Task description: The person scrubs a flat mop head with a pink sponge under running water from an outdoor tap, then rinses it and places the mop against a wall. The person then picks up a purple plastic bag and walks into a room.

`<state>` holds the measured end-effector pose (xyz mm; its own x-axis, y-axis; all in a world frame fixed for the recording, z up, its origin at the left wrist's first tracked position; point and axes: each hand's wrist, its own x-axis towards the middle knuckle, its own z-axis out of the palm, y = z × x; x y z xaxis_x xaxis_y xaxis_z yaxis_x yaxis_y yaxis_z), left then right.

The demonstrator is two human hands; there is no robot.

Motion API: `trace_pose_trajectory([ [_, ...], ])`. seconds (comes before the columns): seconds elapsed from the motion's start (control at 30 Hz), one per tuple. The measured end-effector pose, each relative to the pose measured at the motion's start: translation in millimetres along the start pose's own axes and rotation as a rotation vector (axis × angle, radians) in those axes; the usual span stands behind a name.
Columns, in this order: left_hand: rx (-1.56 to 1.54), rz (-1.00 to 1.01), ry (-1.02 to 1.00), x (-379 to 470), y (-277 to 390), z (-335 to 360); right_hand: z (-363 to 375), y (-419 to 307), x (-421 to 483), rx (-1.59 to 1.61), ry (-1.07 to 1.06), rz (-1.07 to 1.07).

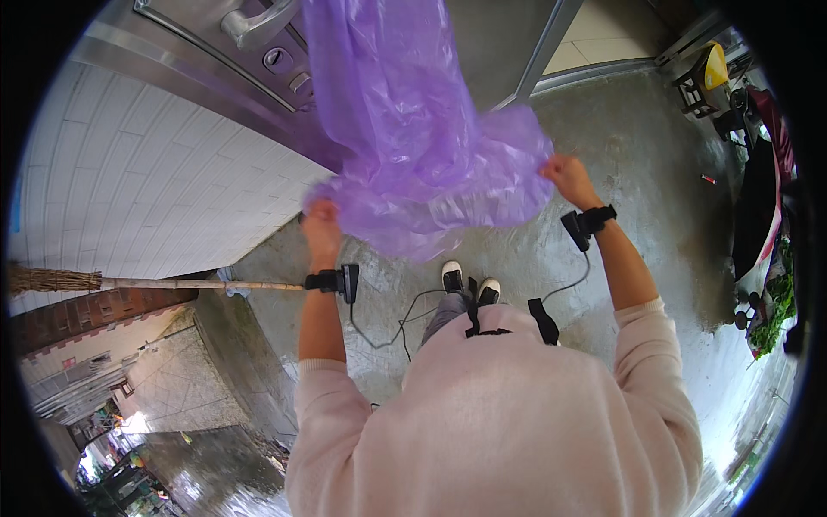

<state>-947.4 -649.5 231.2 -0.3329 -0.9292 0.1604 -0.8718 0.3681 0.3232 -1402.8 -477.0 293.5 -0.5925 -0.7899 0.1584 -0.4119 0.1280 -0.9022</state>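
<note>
A translucent purple plastic sheet (413,129), perhaps a raincoat or large bag, hangs in folds before me. Its upper end runs out of the top of the view. My left hand (321,226) pinches the lower left corner, a little blurred. At the lower right edge my right hand (570,178) grips the plastic between thumb and fingers. Between both hands the lower edge is spread wide and sags in the middle. Each wrist wears a black strap with a small cabled device.
Behind the plastic stands a metal door with a lever handle (255,24). A white brick wall (148,168) runs along the left, near a bamboo-handled broom (207,284). Wet concrete floor (620,129) lies below. A stool with a yellow top (715,66) and green leafy plants (772,316) are at right.
</note>
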Motion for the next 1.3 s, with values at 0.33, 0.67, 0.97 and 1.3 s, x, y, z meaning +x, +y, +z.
trace_pose_trajectory([
  [0.33,-0.182,-0.041,0.069,-8,19,-12,-7,-18,-15,-0.393,-0.336,0.423],
  [0.67,-0.288,-0.121,0.029,-11,11,3,-2,1,-29,-0.088,-0.155,0.39],
  [0.97,-0.368,-0.22,0.101,-10,-8,-6,-3,18,-28,0.073,-0.102,0.306],
  [1.3,-1.278,-0.192,0.039,7,43,-109,-16,49,-96,-0.199,-0.903,0.296],
])
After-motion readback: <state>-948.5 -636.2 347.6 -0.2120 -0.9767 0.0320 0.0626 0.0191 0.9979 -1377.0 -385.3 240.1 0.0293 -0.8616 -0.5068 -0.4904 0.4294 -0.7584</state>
